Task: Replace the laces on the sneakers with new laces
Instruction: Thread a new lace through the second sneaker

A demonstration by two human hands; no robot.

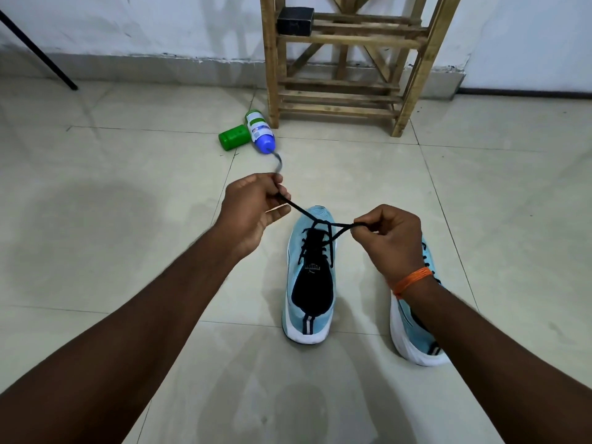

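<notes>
Two light blue sneakers with white soles stand on the tiled floor. The left sneaker (309,277) is in full view, heel toward me, with a black lace (315,221) threaded through its eyelets. My left hand (256,206) pinches one lace end, pulled up and to the left; a blurred tail of lace sticks out above the fingers. My right hand (389,235) pinches the other end, pulled to the right. The two strands cross just above the toe end. The right sneaker (416,331) is partly hidden behind my right wrist, which wears an orange thread band.
A wooden rack (346,62) stands against the white wall, with a black box (294,20) on one shelf. A green bottle (234,137) and a white-and-blue bottle (260,131) lie on the floor by the rack's left leg. A black pole (38,49) slants at far left.
</notes>
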